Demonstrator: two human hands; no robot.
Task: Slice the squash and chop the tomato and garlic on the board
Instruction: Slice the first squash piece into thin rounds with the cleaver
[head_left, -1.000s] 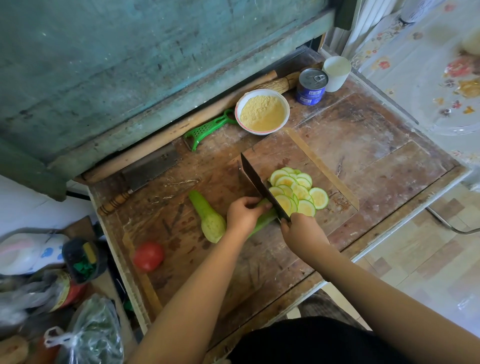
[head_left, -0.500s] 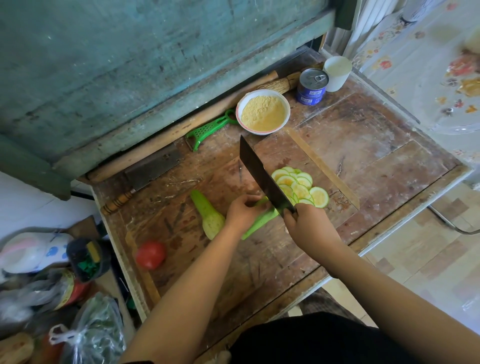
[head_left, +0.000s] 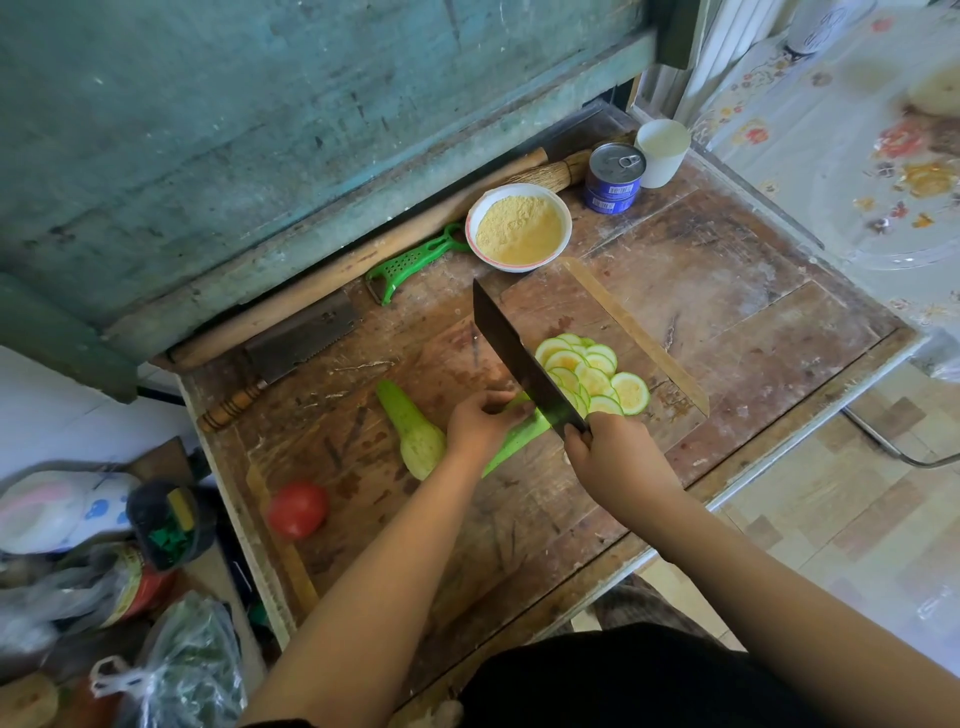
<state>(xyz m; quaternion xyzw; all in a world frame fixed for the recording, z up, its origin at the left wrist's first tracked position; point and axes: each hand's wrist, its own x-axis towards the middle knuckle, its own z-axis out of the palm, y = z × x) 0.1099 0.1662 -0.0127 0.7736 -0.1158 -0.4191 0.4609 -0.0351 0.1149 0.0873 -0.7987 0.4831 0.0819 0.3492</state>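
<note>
On the worn wooden board (head_left: 519, 509), my left hand (head_left: 480, 423) holds down a green squash piece (head_left: 514, 441) with curled fingers. My right hand (head_left: 618, 457) grips the handle of a dark cleaver (head_left: 519, 358), its blade raised over the squash's cut end. A fan of pale round squash slices (head_left: 592, 376) lies just right of the blade. A second squash piece (head_left: 413, 434) rests left of my left hand. A red tomato (head_left: 297, 509) sits near the board's left edge. No garlic is visible.
A bowl of yellow meal (head_left: 519, 226), a green peeler (head_left: 410, 262), a blue tin (head_left: 615, 176) and a white cup (head_left: 662, 150) stand at the back. A second cleaver (head_left: 291, 353) and a rolling pin (head_left: 332, 280) lie behind. Bags and jars crowd the floor at left.
The cleaver has lifted from the squash: its blade was down in the cut a second ago and now stands raised and tilted. My left hand stays on the squash.
</note>
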